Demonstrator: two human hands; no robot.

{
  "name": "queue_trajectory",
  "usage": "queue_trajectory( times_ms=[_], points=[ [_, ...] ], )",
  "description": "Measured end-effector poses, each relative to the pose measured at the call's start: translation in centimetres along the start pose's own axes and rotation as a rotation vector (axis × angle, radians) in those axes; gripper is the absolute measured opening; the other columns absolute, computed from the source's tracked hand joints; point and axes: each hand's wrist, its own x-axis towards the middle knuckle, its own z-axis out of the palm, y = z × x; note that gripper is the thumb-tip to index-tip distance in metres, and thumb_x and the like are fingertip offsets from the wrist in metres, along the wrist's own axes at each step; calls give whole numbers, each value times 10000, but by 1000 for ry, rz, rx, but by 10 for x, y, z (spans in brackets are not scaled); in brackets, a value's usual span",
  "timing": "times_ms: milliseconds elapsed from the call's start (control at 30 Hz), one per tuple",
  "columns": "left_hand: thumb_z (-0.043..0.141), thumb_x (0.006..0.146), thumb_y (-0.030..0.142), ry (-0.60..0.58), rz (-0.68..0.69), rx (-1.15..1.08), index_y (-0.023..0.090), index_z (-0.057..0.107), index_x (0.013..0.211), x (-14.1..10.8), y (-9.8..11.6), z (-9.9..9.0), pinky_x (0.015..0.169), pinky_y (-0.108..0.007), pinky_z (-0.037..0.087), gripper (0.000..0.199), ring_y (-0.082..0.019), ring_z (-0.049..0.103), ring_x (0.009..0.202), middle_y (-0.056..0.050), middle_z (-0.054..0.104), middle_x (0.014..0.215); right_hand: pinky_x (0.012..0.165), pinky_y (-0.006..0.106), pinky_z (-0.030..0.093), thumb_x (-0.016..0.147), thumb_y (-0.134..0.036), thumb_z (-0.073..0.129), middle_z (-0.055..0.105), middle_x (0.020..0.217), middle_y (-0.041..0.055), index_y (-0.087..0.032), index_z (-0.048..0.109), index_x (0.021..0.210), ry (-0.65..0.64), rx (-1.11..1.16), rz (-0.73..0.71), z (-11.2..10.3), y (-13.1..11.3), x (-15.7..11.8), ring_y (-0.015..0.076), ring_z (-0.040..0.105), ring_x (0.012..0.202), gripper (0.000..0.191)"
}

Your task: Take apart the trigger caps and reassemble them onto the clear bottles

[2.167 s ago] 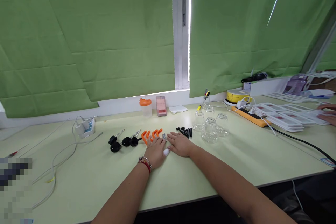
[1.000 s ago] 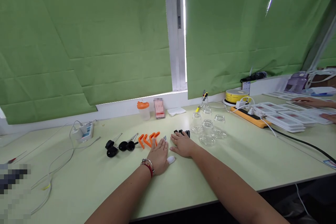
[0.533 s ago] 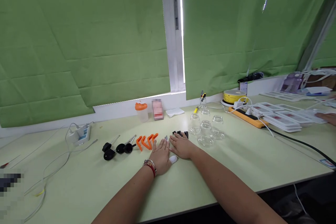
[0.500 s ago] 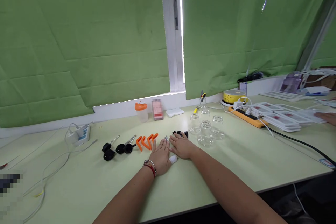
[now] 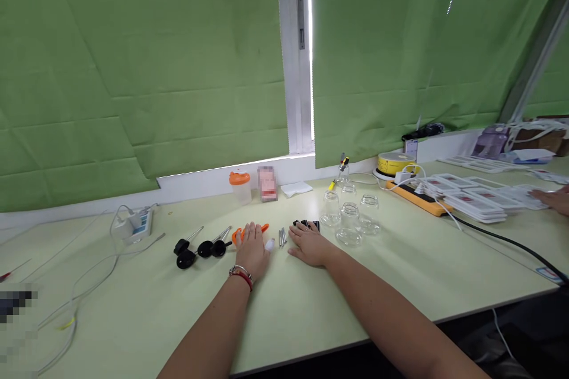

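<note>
My left hand [image 5: 251, 251] lies flat with fingers stretched over the orange angled pieces [image 5: 265, 228], hiding most of them. White wrapping covers its thumb. Several thin metal rods [image 5: 283, 237] lie side by side between my hands. My right hand [image 5: 310, 247] rests palm down, fingers spread, at the small black pieces [image 5: 316, 225], which it partly covers. Just right of it stand several clear glass jars [image 5: 349, 226]. Left of my left hand are black round parts with metal stems [image 5: 205, 249].
At the back stand an orange-lidded cup [image 5: 240, 188] and a pinkish box [image 5: 267, 183]. A white power strip [image 5: 141, 226] with cables lies left. On the right are an orange power strip [image 5: 418, 198], a yellow disc spindle [image 5: 395, 164], stacked white frames [image 5: 478, 204] and another person's hand [image 5: 551, 198].
My left hand has moved left from beside the metal rods onto the orange pieces, leaving the rods uncovered. My right hand stays nearly in place at the black pieces.
</note>
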Motion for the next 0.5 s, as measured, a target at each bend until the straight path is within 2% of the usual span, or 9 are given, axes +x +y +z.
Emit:
queue_trajectory(
  times_ms=[167,333,500],
  points=[
    [275,908,481,-8,-102,-12,86,327,1433,6,-8,5,1145,-480,110,659,-300,177,1419,-167,281,1517,1125,561,65,904,-531,327,265,1522,118,-124,296,1459,-3,3,20,-3,1,-1,314,164,1411,688],
    [275,889,510,-47,-222,-43,80,304,1441,8,-11,8,1103,-512,215,700,-326,169,1418,-189,264,1518,1123,551,82,903,-526,338,263,1523,123,-139,298,1459,13,-2,57,-4,6,-1,307,153,1415,679],
    [297,870,521,-68,-262,-69,56,294,1437,10,-14,10,1072,-532,256,733,-356,183,1405,-218,256,1512,1123,542,101,902,-528,340,242,1530,128,-131,279,1464,6,-4,72,-4,8,-1,310,139,1417,691]
  ],
)
